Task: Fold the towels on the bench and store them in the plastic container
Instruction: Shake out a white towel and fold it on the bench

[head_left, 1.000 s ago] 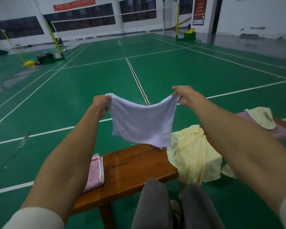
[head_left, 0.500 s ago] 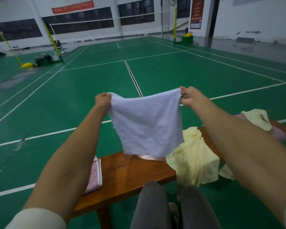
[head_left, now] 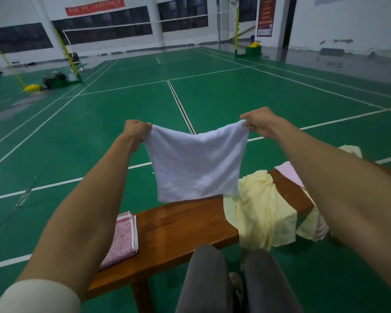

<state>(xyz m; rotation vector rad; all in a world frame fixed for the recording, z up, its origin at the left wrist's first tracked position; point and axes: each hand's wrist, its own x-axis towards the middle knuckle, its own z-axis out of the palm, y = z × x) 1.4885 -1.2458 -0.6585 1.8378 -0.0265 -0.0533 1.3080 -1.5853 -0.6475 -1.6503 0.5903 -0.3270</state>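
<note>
Two hands (head_left: 136,129) (head_left: 261,122) hold white towel (head_left: 196,163) above bench (head_left: 178,227).

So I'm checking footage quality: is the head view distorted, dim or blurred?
Head view: wide-angle bending curves the court lines near the edges; lighting is dim and even, with glare on the far floor; the white towel and bench look sharp.

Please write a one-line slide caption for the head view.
Both hands, left hand and right hand, hold a white towel by its top corners above the wooden bench.
</note>
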